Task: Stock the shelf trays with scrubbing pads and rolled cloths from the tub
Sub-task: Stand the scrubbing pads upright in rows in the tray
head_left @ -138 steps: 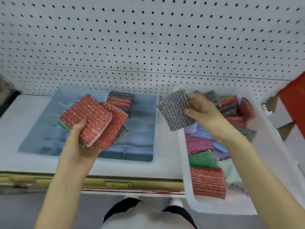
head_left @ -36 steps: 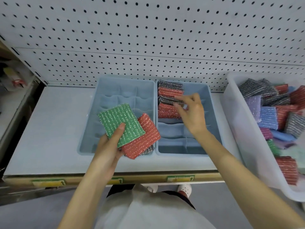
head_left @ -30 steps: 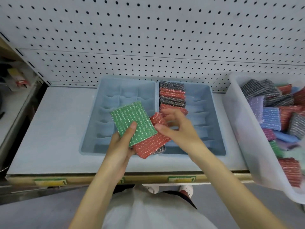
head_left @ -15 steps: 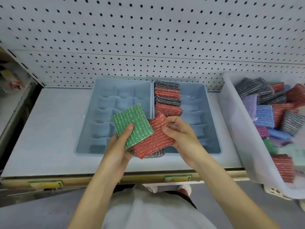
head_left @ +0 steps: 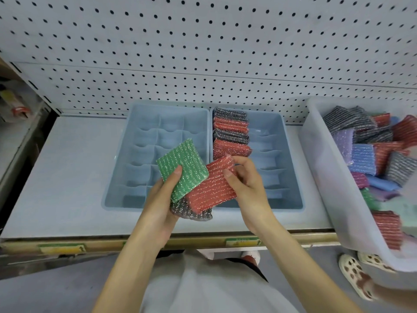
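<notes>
My left hand [head_left: 161, 206] holds a fanned stack of scrubbing pads: a green pad [head_left: 181, 169] on top, a red pad [head_left: 211, 187] under it and a grey pad [head_left: 191, 213] at the bottom. My right hand [head_left: 247, 188] pinches the red pad's upper right corner. Both hands hover over the front of two blue divided trays. The left tray [head_left: 117, 177] has nothing in its compartments. The right tray [head_left: 291, 177] holds grey and red pads [head_left: 230, 138] standing in its back left column.
A translucent white tub [head_left: 325, 177] with several pads and cloths in mixed colours [head_left: 374, 154] sits at the right on the white shelf [head_left: 67, 177]. White pegboard [head_left: 203, 53] rises behind. Another person's sandalled foot [head_left: 355, 276] is at the lower right.
My right hand came back from the right tray to the stack and took hold of the red pad's corner. The stack in my left hand shifted slightly right.
</notes>
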Demonstrator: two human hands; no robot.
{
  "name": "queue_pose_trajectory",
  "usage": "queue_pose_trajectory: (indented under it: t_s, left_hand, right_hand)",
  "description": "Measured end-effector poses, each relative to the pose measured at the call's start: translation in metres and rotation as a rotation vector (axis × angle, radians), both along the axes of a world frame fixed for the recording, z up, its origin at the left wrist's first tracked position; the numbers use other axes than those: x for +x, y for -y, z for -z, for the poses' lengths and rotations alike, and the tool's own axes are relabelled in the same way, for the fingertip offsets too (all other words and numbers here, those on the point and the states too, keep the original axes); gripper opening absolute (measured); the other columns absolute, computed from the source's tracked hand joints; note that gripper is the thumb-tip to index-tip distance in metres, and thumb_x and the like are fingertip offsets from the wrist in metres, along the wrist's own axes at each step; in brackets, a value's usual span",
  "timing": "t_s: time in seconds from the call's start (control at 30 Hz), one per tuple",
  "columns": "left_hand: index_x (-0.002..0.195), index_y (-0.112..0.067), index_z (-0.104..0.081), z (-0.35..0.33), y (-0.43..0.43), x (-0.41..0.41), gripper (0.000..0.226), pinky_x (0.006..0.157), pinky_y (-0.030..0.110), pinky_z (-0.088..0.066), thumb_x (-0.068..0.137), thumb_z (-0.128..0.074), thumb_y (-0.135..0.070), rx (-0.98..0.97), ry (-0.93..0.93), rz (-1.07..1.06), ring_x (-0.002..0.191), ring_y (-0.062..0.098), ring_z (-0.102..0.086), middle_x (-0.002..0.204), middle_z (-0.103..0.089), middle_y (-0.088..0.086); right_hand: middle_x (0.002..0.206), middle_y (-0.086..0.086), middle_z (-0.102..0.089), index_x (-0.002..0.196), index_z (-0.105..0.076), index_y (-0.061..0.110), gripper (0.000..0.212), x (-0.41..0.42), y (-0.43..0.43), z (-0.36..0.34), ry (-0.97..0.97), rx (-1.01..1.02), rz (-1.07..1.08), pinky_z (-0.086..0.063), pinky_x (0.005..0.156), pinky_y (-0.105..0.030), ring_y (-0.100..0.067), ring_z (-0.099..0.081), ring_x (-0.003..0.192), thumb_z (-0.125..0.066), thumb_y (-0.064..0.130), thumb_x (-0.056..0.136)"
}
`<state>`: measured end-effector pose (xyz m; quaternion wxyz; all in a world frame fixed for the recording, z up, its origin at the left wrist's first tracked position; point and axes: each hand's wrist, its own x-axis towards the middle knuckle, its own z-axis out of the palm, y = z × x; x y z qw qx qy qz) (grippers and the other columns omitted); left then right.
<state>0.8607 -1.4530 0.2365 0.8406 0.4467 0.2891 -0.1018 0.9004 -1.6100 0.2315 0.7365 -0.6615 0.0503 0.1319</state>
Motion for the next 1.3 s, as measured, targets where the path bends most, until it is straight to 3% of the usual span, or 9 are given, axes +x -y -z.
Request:
queue_pose_trajectory:
  t_s: [0.17,0.27,0.47,0.67,0.93,1.07,1.13,1.2,1.3]
  left_hand:
    - [0.119,-0.017,-0.062,-0.004,-0.002,0.006,0.046,0.080,0.037,-0.053,0.077,-0.061,-0.037,0.033,-0.003,-0.025,0.098,0.023,-0.069,0.109,-0.072,0.006]
    - [0.114,-0.018,-0.064,-0.003,-0.012,0.006,0.033,0.079,0.036,-0.053,0.083,-0.063,-0.030,0.077,-0.037,-0.136,0.095,0.020,-0.069,0.105,-0.073,0.004]
    - [0.106,-0.020,-0.064,0.000,-0.030,0.004,0.017,0.073,0.030,-0.053,0.092,-0.058,-0.026,0.236,-0.015,-0.175,0.086,0.013,-0.070,0.098,-0.074,-0.002]
    - [0.126,-0.020,-0.056,0.006,-0.028,0.004,0.035,0.089,0.036,-0.051,0.094,-0.053,-0.036,0.278,-0.040,-0.206,0.104,0.018,-0.065,0.116,-0.068,0.001]
    - [0.120,-0.028,-0.054,0.007,-0.026,0.000,0.023,0.082,0.035,-0.052,0.098,-0.048,-0.025,0.265,-0.030,-0.185,0.102,0.016,-0.064,0.112,-0.067,-0.003]
    - [0.118,-0.026,-0.058,0.003,-0.019,0.000,0.024,0.077,0.032,-0.051,0.095,-0.053,-0.023,0.291,0.039,-0.108,0.097,0.013,-0.068,0.108,-0.071,-0.004]
    - [0.115,-0.027,-0.060,0.002,-0.017,-0.001,0.022,0.075,0.030,-0.051,0.094,-0.054,-0.023,0.307,0.068,-0.086,0.094,0.012,-0.069,0.104,-0.072,-0.005]
    - [0.113,-0.028,-0.061,0.002,-0.013,0.000,0.021,0.077,0.030,-0.051,0.093,-0.055,-0.023,0.332,0.092,-0.063,0.094,0.012,-0.069,0.102,-0.073,-0.006]
    - [0.109,-0.030,-0.061,0.002,0.001,0.003,0.020,0.077,0.028,-0.053,0.092,-0.057,-0.021,0.335,0.124,-0.027,0.093,0.012,-0.070,0.099,-0.074,-0.008]
  right_hand:
    - [0.094,-0.001,-0.064,0.104,-0.053,0.020,0.017,0.006,0.005,0.000,-0.137,0.118,0.069,-0.054,0.067,-0.027,-0.013,-0.063,0.079,-0.045,0.006,0.098]
    - [0.097,-0.002,-0.062,0.111,-0.050,0.034,0.027,0.022,0.025,-0.001,-0.018,0.050,0.148,-0.054,0.072,-0.028,-0.014,-0.062,0.086,-0.044,0.010,0.099]
    - [0.089,0.009,-0.059,0.092,-0.049,0.026,0.026,0.068,0.061,0.016,0.351,-0.519,0.164,-0.048,0.068,-0.026,-0.008,-0.060,0.076,-0.067,0.007,0.086]
    - [0.085,-0.004,-0.066,0.100,-0.061,0.014,0.027,0.089,0.067,0.041,0.896,-1.239,-0.228,-0.054,0.057,-0.040,-0.027,-0.061,0.076,-0.076,0.010,0.077]
    - [0.094,-0.014,-0.063,0.113,-0.068,0.016,0.057,0.096,0.067,0.065,1.042,-1.409,-0.380,-0.050,0.039,-0.033,-0.031,-0.060,0.076,-0.077,-0.009,0.064]
    - [0.095,-0.015,-0.058,0.108,-0.070,0.013,0.032,0.097,0.063,0.065,0.980,-1.343,-0.288,-0.053,0.061,-0.040,-0.032,-0.055,0.081,-0.076,0.007,0.077]
    - [0.098,-0.010,-0.056,0.107,-0.071,0.016,0.021,0.088,0.057,0.051,0.907,-1.172,-0.109,-0.048,0.074,-0.030,-0.024,-0.053,0.087,-0.068,0.016,0.086]
    - [0.100,-0.001,-0.057,0.108,-0.069,0.022,0.019,0.068,0.043,0.017,0.559,-0.782,-0.031,-0.043,0.076,-0.015,-0.011,-0.054,0.087,-0.060,0.021,0.091]
    - [0.096,0.006,-0.064,0.106,-0.063,0.028,0.017,0.033,0.015,-0.018,0.084,-0.321,-0.253,-0.049,0.072,-0.017,-0.005,-0.061,0.081,-0.060,0.027,0.089]
